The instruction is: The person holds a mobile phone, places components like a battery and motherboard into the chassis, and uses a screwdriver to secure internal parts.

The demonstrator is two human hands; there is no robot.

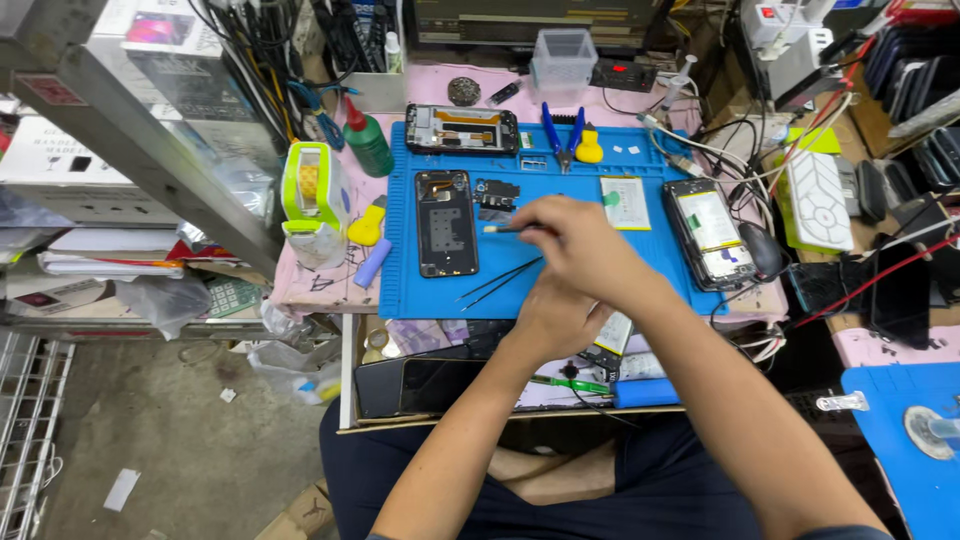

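Centre of frame: right hand (580, 240) closed on a slim brush-like tool (507, 229), tip pointing left over the blue mat (560, 180). Left hand (555, 315) beneath it, its grip hidden, cannot tell. Tweezers (500, 280) on the mat just left of it. Opened phone back (446, 222) centre-left; green bottle (366, 140) on the surface, upper left.

A phone repair workshop is showing itself here: a blue work mat (560, 285) is lying on the cluttered bench, opened phones (445, 222) are resting on it beside blue-handled pliers (560, 130), tweezers (500, 280) and a green bottle (367, 140), while cables are trailing everywhere.
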